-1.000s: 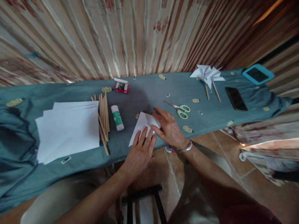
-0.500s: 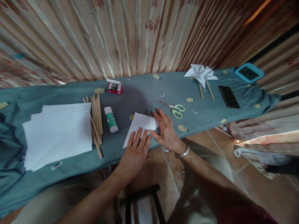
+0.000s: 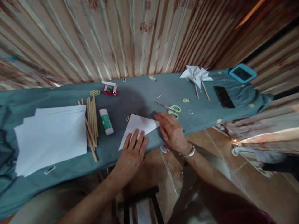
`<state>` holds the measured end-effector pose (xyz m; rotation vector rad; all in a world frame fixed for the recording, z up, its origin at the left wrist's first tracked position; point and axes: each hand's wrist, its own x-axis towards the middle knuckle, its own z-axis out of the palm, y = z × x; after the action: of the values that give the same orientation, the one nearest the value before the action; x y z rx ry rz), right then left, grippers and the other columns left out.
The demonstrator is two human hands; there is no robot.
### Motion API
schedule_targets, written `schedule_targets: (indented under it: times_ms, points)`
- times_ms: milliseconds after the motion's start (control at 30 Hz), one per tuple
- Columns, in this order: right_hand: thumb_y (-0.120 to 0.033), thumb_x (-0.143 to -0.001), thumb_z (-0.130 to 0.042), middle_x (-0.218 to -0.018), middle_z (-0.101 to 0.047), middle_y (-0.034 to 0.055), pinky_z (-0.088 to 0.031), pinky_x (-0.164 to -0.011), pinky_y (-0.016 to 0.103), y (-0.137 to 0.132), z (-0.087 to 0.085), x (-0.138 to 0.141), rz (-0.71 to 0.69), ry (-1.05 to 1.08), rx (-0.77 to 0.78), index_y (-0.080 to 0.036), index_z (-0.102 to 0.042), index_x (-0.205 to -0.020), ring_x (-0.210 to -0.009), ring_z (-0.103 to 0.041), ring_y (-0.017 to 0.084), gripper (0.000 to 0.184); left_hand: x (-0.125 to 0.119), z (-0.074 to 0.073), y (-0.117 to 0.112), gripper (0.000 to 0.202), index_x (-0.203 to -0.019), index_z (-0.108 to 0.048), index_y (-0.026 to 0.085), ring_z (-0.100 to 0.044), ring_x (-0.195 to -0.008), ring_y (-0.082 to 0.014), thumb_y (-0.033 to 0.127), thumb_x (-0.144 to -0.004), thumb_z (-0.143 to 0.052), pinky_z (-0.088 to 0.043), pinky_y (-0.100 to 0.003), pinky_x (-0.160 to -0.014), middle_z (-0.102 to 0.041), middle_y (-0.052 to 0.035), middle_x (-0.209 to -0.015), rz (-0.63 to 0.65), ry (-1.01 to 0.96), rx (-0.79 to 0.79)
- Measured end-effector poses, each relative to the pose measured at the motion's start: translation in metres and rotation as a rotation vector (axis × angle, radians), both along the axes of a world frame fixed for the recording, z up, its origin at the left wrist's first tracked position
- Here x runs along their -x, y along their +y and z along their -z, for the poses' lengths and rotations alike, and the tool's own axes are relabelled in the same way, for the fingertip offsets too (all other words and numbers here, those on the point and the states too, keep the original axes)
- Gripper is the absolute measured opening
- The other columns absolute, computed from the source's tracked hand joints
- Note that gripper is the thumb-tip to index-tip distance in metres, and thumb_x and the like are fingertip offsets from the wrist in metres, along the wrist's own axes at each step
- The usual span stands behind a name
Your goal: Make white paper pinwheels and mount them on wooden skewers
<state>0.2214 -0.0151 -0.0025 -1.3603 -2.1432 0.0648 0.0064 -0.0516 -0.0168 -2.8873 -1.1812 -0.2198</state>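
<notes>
A folded white paper lies near the front edge of a table covered in teal cloth. My left hand lies flat on the paper's near corner, fingers stretched out. My right hand, with a metal bangle on the wrist, hovers just right of the paper, fingers extended and blurred by motion, holding nothing. Green-handled scissors lie just beyond my right hand.
A stack of white sheets, several wooden sticks and a glue stick lie to the left. A red box sits at the back. Paper pinwheels, a phone and a blue-cased device are at the right.
My right hand has come off the paper and shifted right, toward the scissors. My left hand stays pressed on the paper. The camera view has drifted slightly.
</notes>
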Motion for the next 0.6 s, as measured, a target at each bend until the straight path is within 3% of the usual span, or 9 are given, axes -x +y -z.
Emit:
schedule_targets:
  times_ms: [33, 100, 333, 600]
  points:
    - [-0.012, -0.092, -0.041, -0.123, -0.062, 0.0116, -0.05, -0.097, 0.043, -0.003, 0.0, 0.006, -0.11, -0.015, 0.027, -0.019, -0.056, -0.129, -0.113, -0.056, 0.024, 0.041, 0.0, -0.001, 0.001, 0.063, -0.134, -0.051, 0.007, -0.036, -0.136, -0.0403, 0.04, -0.082, -0.065, -0.032, -0.054, -0.111, -0.045, -0.0204, -0.145, 0.002, 0.004, -0.001]
    - [-0.012, -0.093, -0.041, -0.113, -0.066, 0.0117, -0.053, -0.092, 0.04, -0.009, 0.001, 0.016, -0.201, -0.04, 0.067, -0.017, -0.064, -0.118, -0.104, -0.059, 0.023, 0.035, 0.0, -0.004, 0.003, 0.065, -0.136, -0.047, 0.007, -0.037, -0.136, -0.039, 0.038, -0.082, -0.064, -0.033, -0.053, -0.11, -0.046, -0.0197, -0.145, 0.003, 0.007, 0.01]
    - [-0.013, -0.093, -0.04, -0.117, -0.065, 0.0125, -0.052, -0.094, 0.041, -0.013, 0.007, 0.018, -0.171, -0.069, 0.118, -0.015, -0.067, -0.112, -0.108, -0.057, 0.023, 0.033, -0.004, -0.016, 0.018, 0.056, -0.132, -0.049, 0.005, -0.049, -0.124, -0.0312, 0.029, -0.084, -0.063, -0.039, -0.045, -0.104, -0.057, -0.0166, -0.132, -0.014, 0.0, 0.082]
    - [-0.01, -0.092, -0.04, -0.115, -0.065, 0.0113, -0.052, -0.096, 0.042, -0.011, 0.004, 0.016, -0.211, -0.067, 0.164, -0.017, -0.068, -0.111, -0.109, -0.057, 0.023, 0.035, 0.016, -0.012, 0.009, 0.045, -0.128, -0.052, 0.006, -0.053, -0.117, -0.028, 0.021, -0.086, -0.058, -0.037, -0.046, -0.104, -0.061, -0.0153, -0.125, -0.002, -0.049, -0.007]
